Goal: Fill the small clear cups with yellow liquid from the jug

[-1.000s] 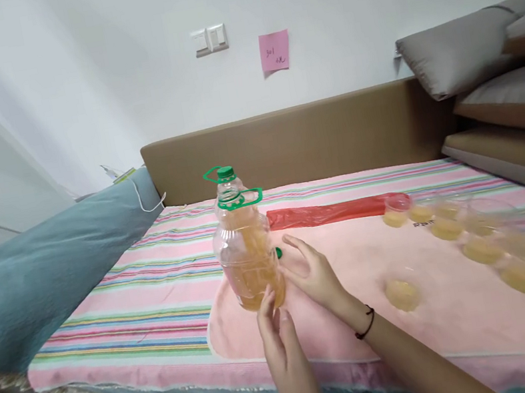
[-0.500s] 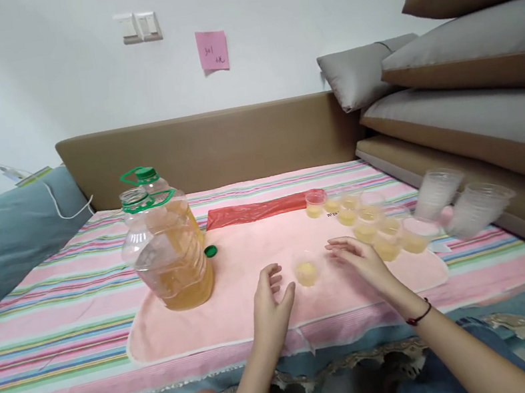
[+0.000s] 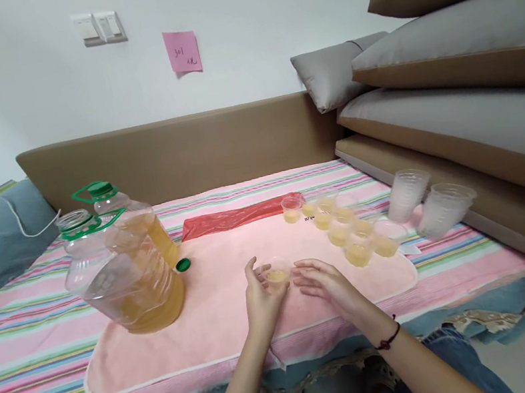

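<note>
A clear plastic cup (image 3: 277, 276) with a little yellow liquid stands at the front middle of the pink mat (image 3: 214, 327). My left hand (image 3: 262, 297) is curled round its left side, thumb across the front. To the right of it, my right hand (image 3: 327, 282) has its fingers stretched toward the rim and holds nothing; whether the fingertips touch the cup I cannot tell. Farther right, several similar cups (image 3: 358, 253) of yellow liquid stand close together in rows.
At left are an uncapped jug (image 3: 132, 294) of yellow liquid, a capped jug (image 3: 160, 235) behind it and a green cap (image 3: 183, 264). A red plastic bag (image 3: 230, 219) lies at the back. Two tilted stacks of cups (image 3: 445, 210) lean near piled cushions (image 3: 452, 95).
My left hand has closed round the cup, which it was beside before. My right hand has come nearer to the cup. The view has swung to the right.
</note>
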A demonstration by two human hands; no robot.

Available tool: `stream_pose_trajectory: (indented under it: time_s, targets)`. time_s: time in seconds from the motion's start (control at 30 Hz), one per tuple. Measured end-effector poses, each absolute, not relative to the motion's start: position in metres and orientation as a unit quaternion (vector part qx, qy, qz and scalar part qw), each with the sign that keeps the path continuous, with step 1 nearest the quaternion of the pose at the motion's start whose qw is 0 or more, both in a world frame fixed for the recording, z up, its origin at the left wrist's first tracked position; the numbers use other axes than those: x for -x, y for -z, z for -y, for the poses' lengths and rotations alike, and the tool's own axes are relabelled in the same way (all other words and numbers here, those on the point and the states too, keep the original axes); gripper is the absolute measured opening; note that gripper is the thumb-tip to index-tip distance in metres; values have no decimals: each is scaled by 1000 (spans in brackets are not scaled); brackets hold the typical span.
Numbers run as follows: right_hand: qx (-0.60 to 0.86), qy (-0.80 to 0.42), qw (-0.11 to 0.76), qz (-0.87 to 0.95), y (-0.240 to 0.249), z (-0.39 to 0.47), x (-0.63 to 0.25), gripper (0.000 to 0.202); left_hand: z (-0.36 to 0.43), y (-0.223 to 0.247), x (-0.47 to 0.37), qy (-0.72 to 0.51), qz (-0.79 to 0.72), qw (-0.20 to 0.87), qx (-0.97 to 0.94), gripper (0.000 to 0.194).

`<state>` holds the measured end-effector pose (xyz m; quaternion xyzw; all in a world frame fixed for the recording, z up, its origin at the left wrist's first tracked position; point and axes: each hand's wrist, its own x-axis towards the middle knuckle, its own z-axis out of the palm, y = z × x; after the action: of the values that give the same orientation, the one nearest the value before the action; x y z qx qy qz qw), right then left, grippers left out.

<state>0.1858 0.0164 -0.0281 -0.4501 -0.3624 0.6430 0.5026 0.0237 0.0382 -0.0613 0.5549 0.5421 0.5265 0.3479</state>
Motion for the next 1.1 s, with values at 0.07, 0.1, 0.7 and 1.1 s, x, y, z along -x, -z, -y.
stream_pose_trajectory:
  time_s: [0.07,0.1,0.7,1.1]
  targets:
    - [458,-632,515,355,23,-19,-192,40,-50,55,-29,-529,-536,346,-560,74]
    - [463,-624,520,354,21,-20,-195,41,-57,52,-34,-530,-532,346,-563,72]
    - [452,-599,541,381,14,-23,-222,48,-182,64,-118,-522,-503,360,-587,76]
    - [447,-600,547,375,11,-20,-230,42,-195,77,-124,-511,-503,350,-603,76]
